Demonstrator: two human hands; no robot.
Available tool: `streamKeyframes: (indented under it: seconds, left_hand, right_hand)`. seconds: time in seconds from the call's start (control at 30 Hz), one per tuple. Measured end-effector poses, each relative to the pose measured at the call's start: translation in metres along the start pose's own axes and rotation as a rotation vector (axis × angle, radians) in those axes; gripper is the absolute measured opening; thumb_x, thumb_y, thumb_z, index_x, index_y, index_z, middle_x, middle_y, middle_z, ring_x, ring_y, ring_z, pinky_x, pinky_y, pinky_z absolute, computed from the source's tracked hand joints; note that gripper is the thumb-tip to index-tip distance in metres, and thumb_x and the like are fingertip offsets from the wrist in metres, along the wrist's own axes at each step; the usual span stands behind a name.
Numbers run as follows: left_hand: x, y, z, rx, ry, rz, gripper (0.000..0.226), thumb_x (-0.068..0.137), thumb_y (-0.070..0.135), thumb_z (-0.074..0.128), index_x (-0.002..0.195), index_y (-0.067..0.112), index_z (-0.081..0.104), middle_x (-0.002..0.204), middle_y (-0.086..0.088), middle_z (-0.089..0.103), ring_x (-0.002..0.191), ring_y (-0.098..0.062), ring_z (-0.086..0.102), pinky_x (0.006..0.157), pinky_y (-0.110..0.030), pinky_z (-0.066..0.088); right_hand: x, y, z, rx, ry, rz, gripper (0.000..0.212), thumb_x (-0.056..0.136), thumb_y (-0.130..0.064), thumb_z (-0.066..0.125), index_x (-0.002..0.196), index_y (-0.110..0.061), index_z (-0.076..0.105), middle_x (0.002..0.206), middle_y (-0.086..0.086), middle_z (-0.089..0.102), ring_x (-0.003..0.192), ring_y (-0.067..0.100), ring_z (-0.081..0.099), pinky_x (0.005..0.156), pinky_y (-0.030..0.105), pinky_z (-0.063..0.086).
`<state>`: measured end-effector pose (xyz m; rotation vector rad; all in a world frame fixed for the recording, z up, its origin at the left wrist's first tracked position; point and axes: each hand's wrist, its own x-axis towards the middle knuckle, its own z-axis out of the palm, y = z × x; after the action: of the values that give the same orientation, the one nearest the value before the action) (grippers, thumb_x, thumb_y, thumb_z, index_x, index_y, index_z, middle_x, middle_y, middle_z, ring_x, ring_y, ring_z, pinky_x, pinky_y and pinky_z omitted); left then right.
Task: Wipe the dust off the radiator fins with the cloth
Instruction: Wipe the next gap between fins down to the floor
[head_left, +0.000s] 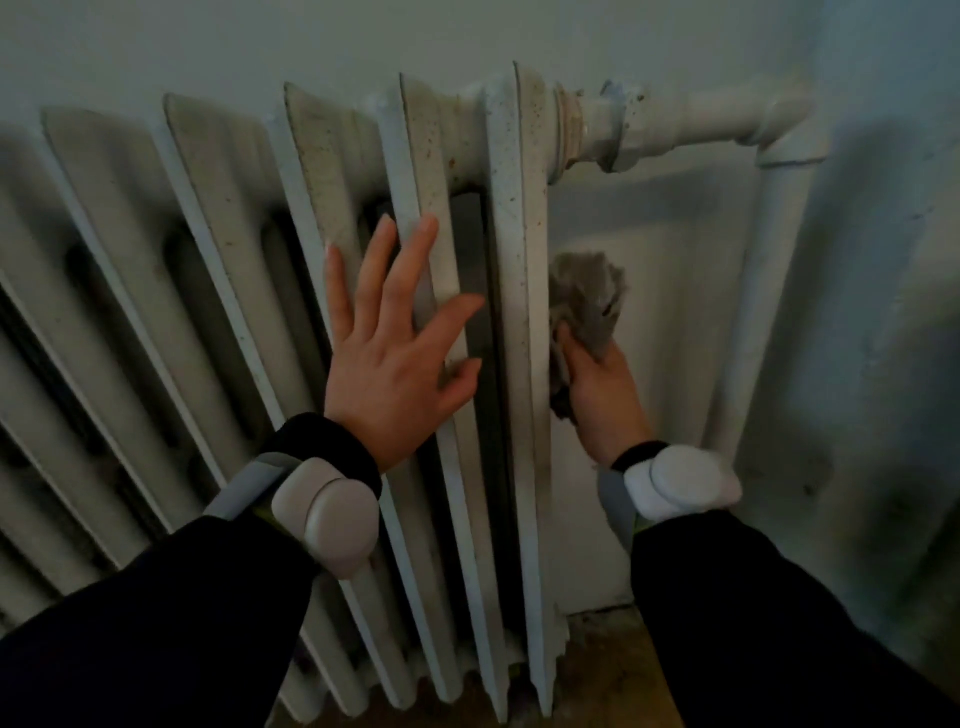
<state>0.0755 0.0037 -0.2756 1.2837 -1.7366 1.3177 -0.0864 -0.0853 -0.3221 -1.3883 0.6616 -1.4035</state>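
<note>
Two bare hands at a white cast-iron radiator (322, 218), dim light. Left hand (395, 364) lies flat on the front of the fins near the radiator's right end, fingers spread wide, holding nothing; fingertips (428, 226) reach onto the second fin from the right edge. Right hand (597, 395) is just past the radiator's right edge, fingers closed round a grey cloth (587, 306). Cloth is bunched, its top sticking up above the fist, its left side pressed against the outer face of the last fin (514, 312), about mid-height. Fins look grimy, dark specks on the upper parts. Both wrists carry a pale rounded wrist device: left one (332, 514), right one (680, 480), over dark sleeves (156, 623). White pipe (691, 122) runs from the radiator's top right corner to an elbow, then drops down along the wall (883, 260). Wall behind is pale, smudged dark low on the right. Brownish floor (602, 670) shows under the radiator's bottom right corner.
</note>
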Motion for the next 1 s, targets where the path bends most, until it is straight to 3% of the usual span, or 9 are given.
streamKeyframes:
  seconds: [0.07, 0.17, 0.3, 0.4, 0.47, 0.57, 0.73, 0.9, 1.0]
  left_hand:
    - [-0.004, -0.002, -0.003, 0.016, 0.019, -0.021, 0.046, 0.079, 0.036, 0.064, 0.121, 0.024, 0.051, 0.148, -0.013, 0.017, 0.138, -0.042, 0.012, 0.111, -0.060, -0.003]
    - [-0.013, -0.004, -0.002, 0.055, -0.018, -0.029, 0.062, 0.079, 0.045, 0.061, 0.135, 0.027, 0.040, 0.149, -0.013, 0.013, 0.138, -0.042, 0.010, 0.111, -0.059, -0.006]
    - [-0.021, 0.001, 0.008, 0.105, -0.065, -0.035, 0.066, 0.080, 0.050, 0.060, 0.138, 0.027, 0.039, 0.150, -0.014, 0.013, 0.140, -0.038, 0.015, 0.108, -0.065, 0.000]
    - [-0.022, 0.004, 0.012, 0.110, -0.033, -0.057, 0.060, 0.080, 0.047, 0.062, 0.133, 0.025, 0.047, 0.151, -0.018, 0.020, 0.139, -0.037, 0.025, 0.107, -0.066, 0.003]
    - [-0.024, 0.006, 0.014, 0.111, -0.020, -0.057, 0.057, 0.080, 0.045, 0.063, 0.131, 0.023, 0.051, 0.150, -0.021, 0.026, 0.138, -0.035, 0.031, 0.107, -0.066, 0.004]
    - [-0.023, 0.006, 0.013, 0.105, -0.003, -0.058, 0.055, 0.080, 0.045, 0.064, 0.129, 0.022, 0.054, 0.148, -0.022, 0.029, 0.136, -0.033, 0.035, 0.106, -0.068, 0.005]
    - [-0.025, 0.004, 0.013, 0.098, -0.008, -0.057, 0.054, 0.081, 0.045, 0.063, 0.129, 0.021, 0.053, 0.149, -0.022, 0.027, 0.135, -0.030, 0.036, 0.105, -0.069, 0.006]
    - [-0.024, 0.004, 0.014, 0.094, -0.001, -0.056, 0.054, 0.081, 0.045, 0.063, 0.129, 0.021, 0.054, 0.148, -0.023, 0.028, 0.133, -0.028, 0.038, 0.105, -0.070, 0.006]
    - [-0.025, 0.006, 0.015, 0.096, 0.006, -0.055, 0.053, 0.082, 0.044, 0.063, 0.128, 0.020, 0.054, 0.148, -0.024, 0.028, 0.133, -0.028, 0.037, 0.105, -0.068, 0.005]
  right_hand:
    - [0.008, -0.004, 0.004, 0.063, -0.031, 0.019, 0.037, 0.097, -0.037, 0.049, 0.122, -0.012, 0.060, 0.100, 0.013, 0.067, 0.080, 0.022, 0.063, 0.059, 0.027, 0.049]
    - [0.011, -0.001, 0.008, 0.117, -0.115, 0.053, 0.024, 0.096, -0.035, 0.052, 0.105, -0.018, 0.066, 0.092, 0.005, 0.072, 0.084, 0.022, 0.068, 0.072, 0.035, 0.056]
    - [0.007, 0.009, 0.007, -0.016, -0.079, 0.087, 0.028, 0.098, -0.011, 0.047, 0.072, -0.011, 0.056, 0.045, -0.008, 0.060, 0.044, 0.002, 0.057, 0.048, 0.017, 0.042]
    - [-0.002, 0.024, 0.005, 0.020, -0.080, 0.048, 0.019, 0.089, -0.025, 0.053, 0.082, -0.012, 0.064, 0.064, 0.009, 0.064, 0.059, 0.029, 0.057, 0.055, 0.032, 0.045]
    - [-0.006, 0.033, 0.002, 0.028, -0.061, 0.029, 0.022, 0.082, -0.028, 0.050, 0.087, -0.015, 0.066, 0.071, 0.008, 0.066, 0.068, 0.032, 0.057, 0.061, 0.039, 0.046]
    - [-0.007, 0.034, 0.002, 0.022, -0.076, -0.009, 0.024, 0.081, -0.029, 0.049, 0.093, -0.016, 0.065, 0.072, 0.001, 0.068, 0.071, 0.031, 0.059, 0.064, 0.042, 0.048]
    - [-0.011, 0.039, 0.000, 0.050, -0.084, -0.021, 0.032, 0.082, -0.031, 0.049, 0.104, -0.014, 0.064, 0.086, 0.011, 0.067, 0.079, 0.032, 0.060, 0.069, 0.044, 0.048]
    - [-0.017, 0.042, -0.004, 0.077, -0.085, -0.044, 0.028, 0.081, -0.028, 0.048, 0.099, -0.014, 0.064, 0.075, -0.009, 0.068, 0.070, 0.009, 0.062, 0.061, 0.025, 0.048]
    - [-0.022, 0.048, -0.007, 0.117, -0.071, -0.029, 0.023, 0.083, -0.026, 0.050, 0.097, -0.016, 0.065, 0.081, -0.006, 0.069, 0.078, 0.014, 0.063, 0.071, 0.029, 0.050]
